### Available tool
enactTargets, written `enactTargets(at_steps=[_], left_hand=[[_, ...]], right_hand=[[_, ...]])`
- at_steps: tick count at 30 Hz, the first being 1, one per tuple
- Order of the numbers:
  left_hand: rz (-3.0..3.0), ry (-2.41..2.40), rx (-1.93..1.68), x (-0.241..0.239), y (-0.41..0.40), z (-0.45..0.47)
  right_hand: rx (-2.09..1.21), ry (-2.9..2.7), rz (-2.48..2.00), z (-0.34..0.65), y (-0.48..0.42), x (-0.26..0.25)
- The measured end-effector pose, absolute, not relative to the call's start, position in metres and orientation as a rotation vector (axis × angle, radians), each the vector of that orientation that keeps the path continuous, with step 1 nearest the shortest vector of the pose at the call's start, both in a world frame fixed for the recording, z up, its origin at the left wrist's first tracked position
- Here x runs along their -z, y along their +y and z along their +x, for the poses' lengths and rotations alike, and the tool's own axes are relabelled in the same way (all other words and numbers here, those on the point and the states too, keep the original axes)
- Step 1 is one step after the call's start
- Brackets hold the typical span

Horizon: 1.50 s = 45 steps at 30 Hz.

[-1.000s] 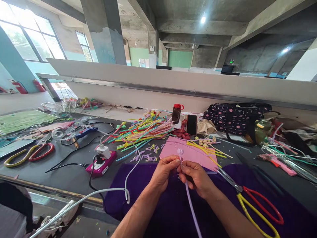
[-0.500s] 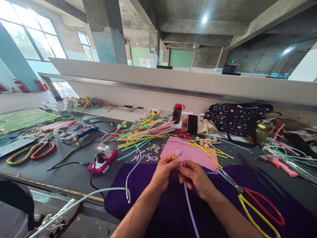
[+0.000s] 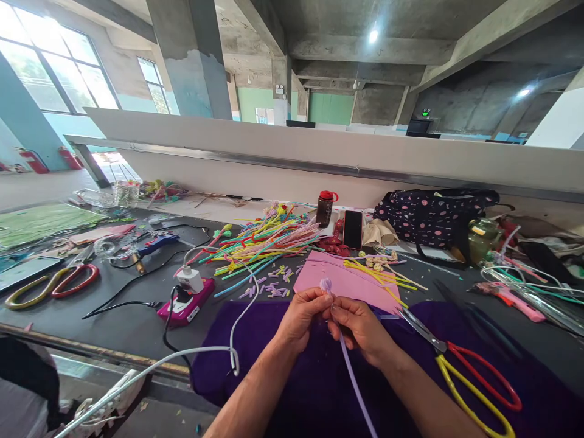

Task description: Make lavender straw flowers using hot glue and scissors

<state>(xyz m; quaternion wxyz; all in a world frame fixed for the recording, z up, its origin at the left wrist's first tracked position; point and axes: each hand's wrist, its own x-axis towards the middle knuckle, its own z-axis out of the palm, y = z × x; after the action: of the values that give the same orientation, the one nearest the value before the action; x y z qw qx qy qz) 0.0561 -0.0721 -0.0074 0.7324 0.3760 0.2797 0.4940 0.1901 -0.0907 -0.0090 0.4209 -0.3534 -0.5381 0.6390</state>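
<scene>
My left hand (image 3: 303,318) and my right hand (image 3: 360,327) meet over a purple cloth (image 3: 269,365), fingers pinched together on a thin lilac pipe cleaner (image 3: 354,389). Its top end is curled into a small coil (image 3: 325,285) just above my fingertips. The long straight tail runs down toward me between my forearms. A pink sheet (image 3: 351,281) lies just beyond my hands.
Red-and-yellow scissors (image 3: 474,380) lie right of my right hand. A heap of coloured pipe cleaners (image 3: 264,242), a pink power strip (image 3: 186,301) with cables, a dark bottle (image 3: 325,208), a phone (image 3: 353,229) and a dotted bag (image 3: 433,219) sit behind. Another pair of scissors (image 3: 50,286) lies far left.
The coil at the top of the pipe cleaner sits slightly lower against my fingertips, and the tail has swung a little to the right. Both hands stay in place.
</scene>
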Motion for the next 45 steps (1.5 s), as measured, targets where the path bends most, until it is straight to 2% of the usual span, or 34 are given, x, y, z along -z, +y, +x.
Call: enactTargets(at_steps=[11, 22, 26, 29, 35, 45], left_hand=[[0.777, 0.698, -1.179, 0.009, -0.069, 0.054], [0.840, 0.701, -1.164, 0.008, -0.068, 0.053], [0.832, 0.709, -1.177, 0.009, -0.067, 0.053], [0.810, 0.726, -1.197, 0.008, -0.066, 0.051], [0.859, 0.672, -1.169, 0.005, -0.065, 0.050], [0.763, 0.532, -0.954, -0.026, -0.076, 0.032]], right_hand=[[-1.642, -1.354, -0.891, 0.189, -0.093, 0.008], [-1.550, -1.509, -0.959, 0.186, -0.096, 0.009], [-1.326, -1.641, -1.038, 0.192, -0.096, 0.007], [-1.126, -1.543, -1.092, 0.205, -0.094, -0.001], [-1.006, -1.310, -1.070, 0.243, -0.085, -0.014], [-0.988, -1.346, -1.117, 0.257, -0.087, -0.016]])
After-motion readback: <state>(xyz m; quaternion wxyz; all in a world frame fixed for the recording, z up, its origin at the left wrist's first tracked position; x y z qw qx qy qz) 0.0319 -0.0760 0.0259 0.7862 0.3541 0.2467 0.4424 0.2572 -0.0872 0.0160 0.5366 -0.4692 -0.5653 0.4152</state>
